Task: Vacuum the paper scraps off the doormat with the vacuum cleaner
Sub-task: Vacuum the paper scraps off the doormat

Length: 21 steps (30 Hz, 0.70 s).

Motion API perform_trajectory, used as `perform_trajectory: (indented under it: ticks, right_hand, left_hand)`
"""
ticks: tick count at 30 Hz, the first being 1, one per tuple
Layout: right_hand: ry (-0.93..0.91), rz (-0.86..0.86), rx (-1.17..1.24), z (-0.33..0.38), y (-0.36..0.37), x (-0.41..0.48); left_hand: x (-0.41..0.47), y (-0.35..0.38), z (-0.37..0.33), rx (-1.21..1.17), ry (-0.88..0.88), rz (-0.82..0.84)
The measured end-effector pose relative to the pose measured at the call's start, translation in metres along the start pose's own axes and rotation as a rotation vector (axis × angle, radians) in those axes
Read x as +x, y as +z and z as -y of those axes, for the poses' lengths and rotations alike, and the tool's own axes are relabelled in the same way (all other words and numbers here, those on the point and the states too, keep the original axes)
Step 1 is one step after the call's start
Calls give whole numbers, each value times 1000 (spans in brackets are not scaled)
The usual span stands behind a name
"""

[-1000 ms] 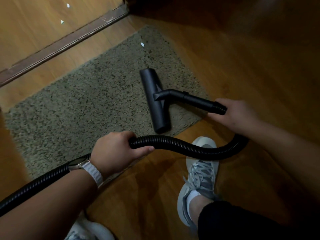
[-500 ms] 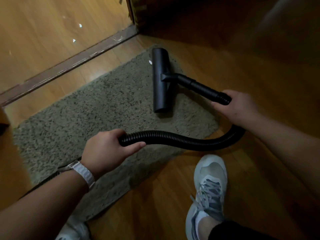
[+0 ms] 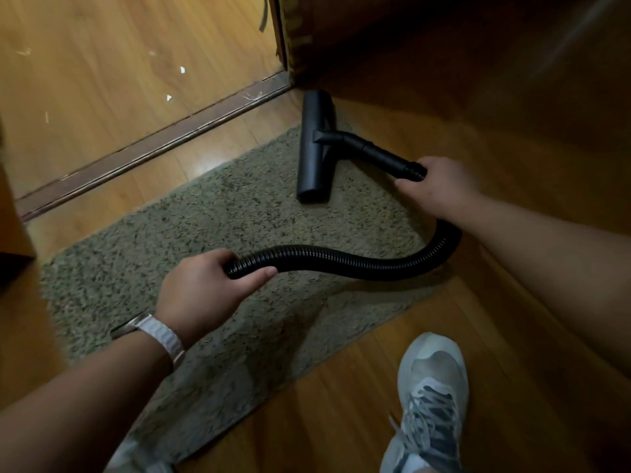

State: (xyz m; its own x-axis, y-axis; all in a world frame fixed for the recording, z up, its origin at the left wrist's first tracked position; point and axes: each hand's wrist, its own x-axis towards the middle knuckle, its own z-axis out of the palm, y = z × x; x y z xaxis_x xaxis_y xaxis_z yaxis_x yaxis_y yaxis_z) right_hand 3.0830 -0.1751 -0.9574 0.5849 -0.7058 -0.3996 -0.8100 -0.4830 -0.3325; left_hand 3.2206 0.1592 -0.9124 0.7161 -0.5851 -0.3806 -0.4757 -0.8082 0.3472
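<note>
A black vacuum head (image 3: 316, 148) is seen lying across the far corner of the doormat (image 3: 218, 233), its near half on the pile and its far end past the mat's edge on the wooden floor (image 3: 512, 319), close to the door frame (image 3: 290, 35). A short rigid tube (image 3: 372, 153) runs from the head to the right hand (image 3: 437, 186), whose fingers are wrapped tight around the tube's ribbed end. From that hand a ribbed black hose (image 3: 358, 261) is looped down beside the mat's right edge and back over the mat, where it is gripped by the left hand (image 3: 205, 291), fingers closed around it with the thumb laid along the top. A white watch strap (image 3: 164, 336) is worn on the left wrist. Two paper scraps (image 3: 182, 70) are visible beyond the mat, on the lighter floor past the threshold strip (image 3: 153, 148); none can be made out on the mat itself. A grey sneaker (image 3: 433, 397) is planted on the floor just off the mat's near edge.
</note>
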Motion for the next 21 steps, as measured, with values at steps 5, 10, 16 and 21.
perform_trajectory:
  ticks: [5,10,16,21]
  right_hand:
    - [-42,-7,-86,22,2,10]
    - [-84,8,-74,26,-2,11]
    - [-98,29,21,-7,-6,-8]
    - [-13,-31,77,-35,-7,-18]
  left_hand:
    - [3,-2,3,25,-2,-13]
    - [0,1,4,42,-15,-9]
    - [-6,4,0,58,-9,4]
    - [-11,8,-2,52,15,31]
